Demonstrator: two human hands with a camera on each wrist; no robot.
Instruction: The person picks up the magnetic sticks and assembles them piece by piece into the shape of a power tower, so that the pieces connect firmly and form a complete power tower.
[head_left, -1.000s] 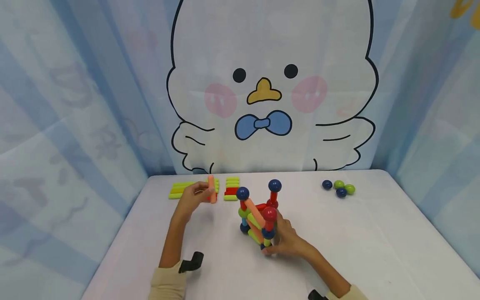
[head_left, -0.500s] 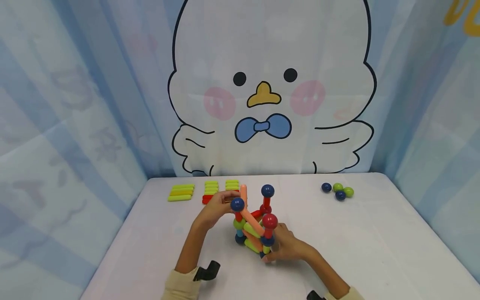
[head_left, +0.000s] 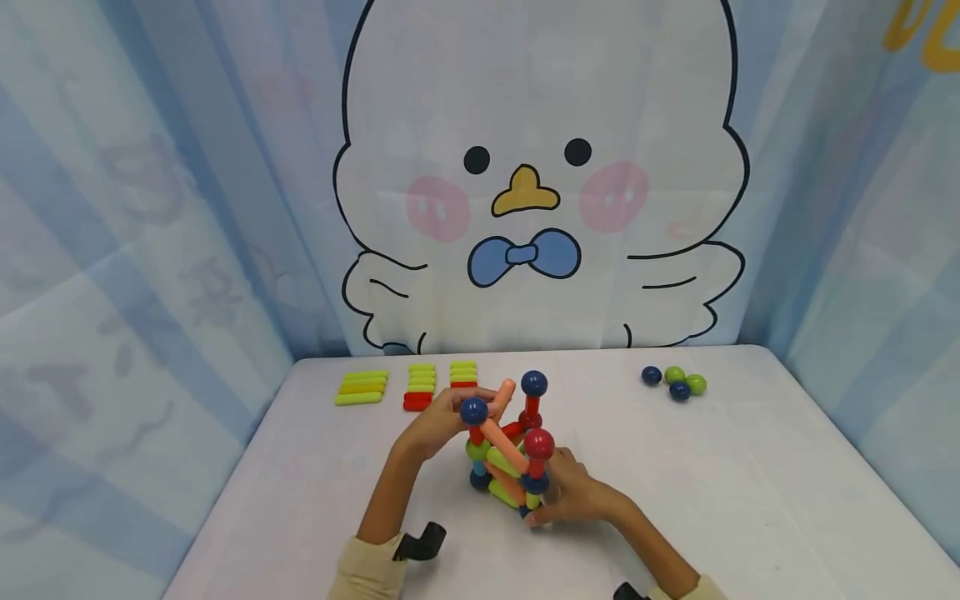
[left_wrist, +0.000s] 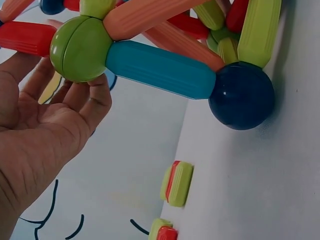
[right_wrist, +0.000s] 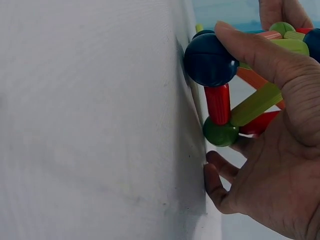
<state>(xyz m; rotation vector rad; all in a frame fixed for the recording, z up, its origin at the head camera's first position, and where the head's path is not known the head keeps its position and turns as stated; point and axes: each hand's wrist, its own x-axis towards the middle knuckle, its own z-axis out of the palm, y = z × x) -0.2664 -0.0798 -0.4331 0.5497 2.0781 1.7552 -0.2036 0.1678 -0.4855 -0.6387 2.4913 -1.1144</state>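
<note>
At the far left of the white table lie three short rows of spare rods, mostly yellow-green with some red and orange, side by side near the curtain. To their right the left hand is raised at the far-left side of the rod-and-ball structure, its fingers pinching an orange rod that tilts up to the right, between the two dark blue top balls. In the left wrist view, that hand's fingers curl just behind a green ball joined to a teal rod, which runs to a dark blue ball resting on the table.

The structure stands in the middle of the table, slightly near of centre, built of orange, yellow-green and red rods with blue, green and red balls at the joints. The right hand grips its near-right lower corner; in the right wrist view, the thumb lies over a dark blue ball and the fingers curl under a green ball.

At the far right, well apart from the hands, four loose balls sit together, two dark blue and two green.
</note>
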